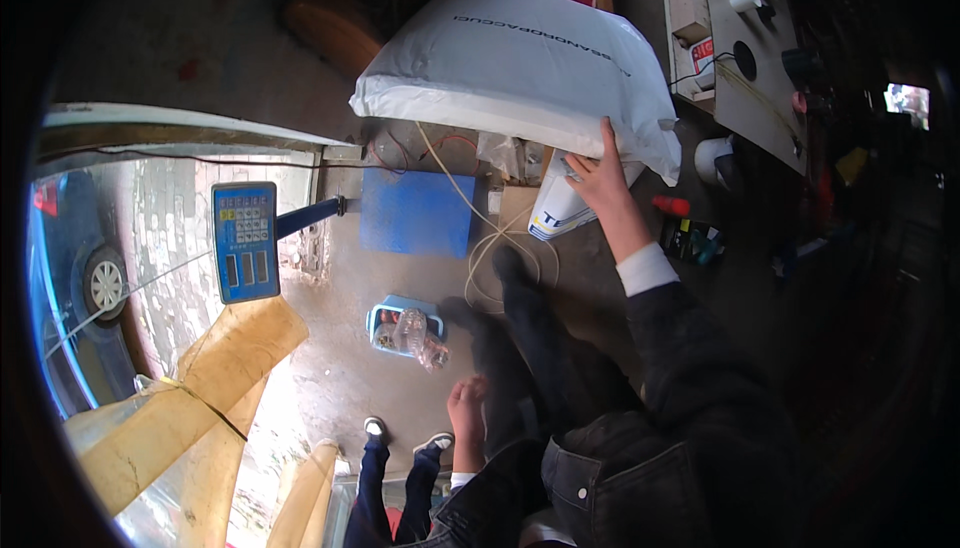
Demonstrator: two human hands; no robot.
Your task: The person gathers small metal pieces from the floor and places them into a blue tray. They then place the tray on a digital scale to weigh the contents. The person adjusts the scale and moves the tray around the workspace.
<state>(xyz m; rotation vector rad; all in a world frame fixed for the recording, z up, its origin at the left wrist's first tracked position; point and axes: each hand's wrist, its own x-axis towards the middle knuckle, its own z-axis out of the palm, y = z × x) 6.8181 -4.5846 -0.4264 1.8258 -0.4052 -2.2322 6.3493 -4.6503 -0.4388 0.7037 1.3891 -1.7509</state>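
A large, stuffed white plastic bag (510, 63) with dark lettering fills the upper middle. My right hand (600, 180) reaches to its near edge with fingers spread; one finger lies against the bag, and no grip on it shows. Just beside that hand, a smaller white package (572, 200) with blue and yellow print leans near the floor. My left hand (467, 406) hangs low beside my leg, its fingers curled; whether anything is inside them is hidden. Closest to it is a small light-blue basket (375, 343) containing a clear plastic bag and reddish items.
A platform scale with a blue plate (418, 213) and a keypad display (246, 242) stands left of my feet. A pale hose (478, 266) loops on the floor. Long yellowish rolls (200, 403) lean at lower left. Another person's shoes (434, 442) show below. A cluttered bench (745, 98) stands right.
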